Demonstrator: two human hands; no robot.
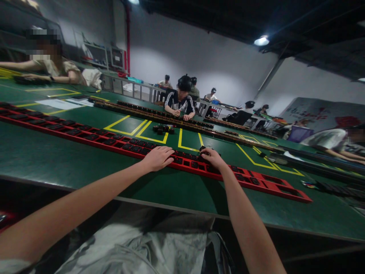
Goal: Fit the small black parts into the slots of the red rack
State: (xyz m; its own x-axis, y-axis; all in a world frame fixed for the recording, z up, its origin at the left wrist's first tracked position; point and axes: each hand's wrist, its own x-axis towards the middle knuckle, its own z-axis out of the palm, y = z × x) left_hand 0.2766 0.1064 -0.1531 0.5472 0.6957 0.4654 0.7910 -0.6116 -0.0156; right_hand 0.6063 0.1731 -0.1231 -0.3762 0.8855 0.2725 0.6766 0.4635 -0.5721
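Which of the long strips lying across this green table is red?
The nearest, the red frame with the left hand and right hand at it; the strips beyond look brown or black.
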